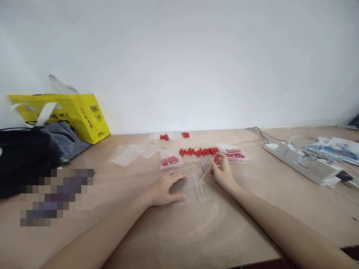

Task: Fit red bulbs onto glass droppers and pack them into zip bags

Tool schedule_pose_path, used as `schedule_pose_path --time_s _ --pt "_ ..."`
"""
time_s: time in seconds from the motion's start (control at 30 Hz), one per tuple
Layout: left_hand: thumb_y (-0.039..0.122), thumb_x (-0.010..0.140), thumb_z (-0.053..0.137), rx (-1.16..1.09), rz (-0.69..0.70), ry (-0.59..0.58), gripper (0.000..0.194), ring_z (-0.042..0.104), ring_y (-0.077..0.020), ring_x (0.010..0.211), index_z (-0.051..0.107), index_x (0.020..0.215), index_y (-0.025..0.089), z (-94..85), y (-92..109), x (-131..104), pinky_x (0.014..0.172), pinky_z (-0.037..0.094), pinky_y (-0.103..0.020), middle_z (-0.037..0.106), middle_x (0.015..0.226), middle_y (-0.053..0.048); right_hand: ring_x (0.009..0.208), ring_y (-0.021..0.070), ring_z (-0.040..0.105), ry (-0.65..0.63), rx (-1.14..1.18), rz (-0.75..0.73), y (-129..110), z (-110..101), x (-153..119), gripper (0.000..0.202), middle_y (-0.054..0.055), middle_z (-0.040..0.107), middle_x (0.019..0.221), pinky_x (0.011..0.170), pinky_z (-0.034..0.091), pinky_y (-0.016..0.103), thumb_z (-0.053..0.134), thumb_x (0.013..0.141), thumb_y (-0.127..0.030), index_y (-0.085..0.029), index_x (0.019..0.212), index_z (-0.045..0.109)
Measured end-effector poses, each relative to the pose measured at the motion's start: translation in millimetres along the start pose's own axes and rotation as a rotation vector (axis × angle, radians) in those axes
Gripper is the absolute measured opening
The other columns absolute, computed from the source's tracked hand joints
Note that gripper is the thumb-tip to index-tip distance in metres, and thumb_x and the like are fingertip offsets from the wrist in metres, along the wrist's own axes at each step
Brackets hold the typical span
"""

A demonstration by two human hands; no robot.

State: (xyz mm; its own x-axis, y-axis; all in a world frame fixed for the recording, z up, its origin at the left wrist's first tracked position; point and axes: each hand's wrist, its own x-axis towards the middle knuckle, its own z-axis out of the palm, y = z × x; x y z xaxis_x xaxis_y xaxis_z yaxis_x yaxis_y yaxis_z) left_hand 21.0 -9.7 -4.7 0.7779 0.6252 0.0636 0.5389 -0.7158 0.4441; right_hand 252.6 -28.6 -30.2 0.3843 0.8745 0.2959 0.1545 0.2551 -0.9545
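Note:
A small clear zip bag point(191, 190) with a red line along its opening lies flat on the table. My left hand point(166, 189) rests on its left part, fingers and thumb spread. On the opening side, my right hand point(223, 172) pinches a dropper point(216, 158) with a red bulb; its thin tip slants down to the bag's mouth. Whether the tip is inside cannot be made out. Just beyond, several red-bulbed droppers point(199, 152) lie in a row. A filled zip bag point(169, 161) sits left of them, another filled bag point(236, 154) at their right.
Flat clear bags point(127, 154) lie at the left. Near the wall, red bulbs point(164, 137) rest on clear plastic. A yellow bag point(95, 119), a striped pouch point(63, 140) and a black bag point(25, 160) stand left. A power strip point(303, 164) with cables lies right.

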Motion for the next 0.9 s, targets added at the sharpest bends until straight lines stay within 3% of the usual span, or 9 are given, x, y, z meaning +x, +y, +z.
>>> schedule_pose_path --time_s 0.17,0.33,0.43,0.57,0.63,0.7,0.8,0.9 --pt "0.048 0.072 0.056 0.0 0.02 0.012 0.063 0.031 -0.0265 0.122 0.038 0.124 0.02 0.7 1 0 0.101 0.025 -0.044 0.042 0.129 -0.006 0.047 0.0102 0.054 -0.027 0.143 0.078 -1 11 -11 0.04 -0.008 0.043 0.064 0.045 0.048 0.025 0.052 0.07 -0.036 -0.022 0.099 0.03" --pt "0.051 0.067 0.06 -0.011 0.014 0.094 0.071 0.034 -0.0273 0.12 0.034 0.126 0.019 2.4 1 -1 0.098 0.031 -0.043 0.038 0.131 -0.01 0.051 0.011 0.058 -0.12 0.31 0.26 -6 18 -23 0.033 -0.006 0.053 0.061 0.054 0.051 0.027 0.057 0.067 -0.037 -0.022 0.085 0.034" --pt "0.053 0.065 0.061 -0.017 0.0 0.093 0.074 0.038 -0.0273 0.117 0.034 0.126 0.02 3.6 1 -2 0.096 0.033 -0.043 0.04 0.129 -0.01 0.043 0.008 0.054 -0.244 0.221 0.314 -9 16 -25 0.033 -0.004 0.055 0.062 0.042 0.045 0.021 0.063 0.061 -0.036 -0.019 0.079 0.041" --pt "0.052 0.065 0.06 -0.028 0.013 0.086 0.069 0.041 -0.026 0.115 0.04 0.122 0.019 3.5 2 -2 0.095 0.035 -0.041 0.045 0.126 -0.009 0.031 0.0025 0.038 -0.472 0.0 0.326 -9 10 -23 0.029 -0.004 0.055 0.059 0.029 0.029 0.017 0.064 0.06 -0.037 -0.015 0.076 0.055" --pt "0.05 0.067 0.06 -0.019 0.029 0.087 0.066 0.04 -0.0252 0.115 0.041 0.121 0.018 3.4 2 -2 0.096 0.034 -0.04 0.045 0.125 -0.009 0.037 0.0045 0.042 -0.569 -0.062 0.271 -8 9 -22 0.026 -0.003 0.056 0.058 0.034 0.035 0.018 0.063 0.062 -0.037 -0.015 0.074 0.06" --pt "0.049 0.067 0.06 -0.009 0.048 0.09 0.064 0.04 -0.0245 0.116 0.042 0.12 0.018 3.7 1 -1 0.096 0.034 -0.04 0.046 0.124 -0.009 0.056 0.0094 0.053 -0.634 -0.099 0.115 -8 10 -22 0.021 0.001 0.059 0.068 0.051 0.044 0.022 0.062 0.064 -0.036 -0.017 0.071 0.064" --pt "0.047 0.067 0.062 0.008 0.106 0.135 0.061 0.041 -0.024 0.115 0.044 0.119 0.019 4.5 0 0 0.096 0.035 -0.04 0.049 0.122 -0.008 0.081 0.0142 0.055 -0.634 -0.168 -0.088 -6 12 -22 0.018 0.004 0.061 0.085 0.073 0.044 0.027 0.059 0.068 -0.035 -0.019 0.07 0.068" --pt "0.043 0.069 0.061 0.032 0.175 0.254 0.05 0.043 -0.0233 0.113 0.05 0.113 0.02 3.9 -2 -3 0.097 0.034 -0.04 0.053 0.116 -0.008 0.071 0.0134 0.056 -0.565 -0.231 -0.026 0 11 -20 0.02 0.004 0.062 0.08 0.067 0.044 0.026 0.059 0.068 -0.034 -0.017 0.073 0.067"
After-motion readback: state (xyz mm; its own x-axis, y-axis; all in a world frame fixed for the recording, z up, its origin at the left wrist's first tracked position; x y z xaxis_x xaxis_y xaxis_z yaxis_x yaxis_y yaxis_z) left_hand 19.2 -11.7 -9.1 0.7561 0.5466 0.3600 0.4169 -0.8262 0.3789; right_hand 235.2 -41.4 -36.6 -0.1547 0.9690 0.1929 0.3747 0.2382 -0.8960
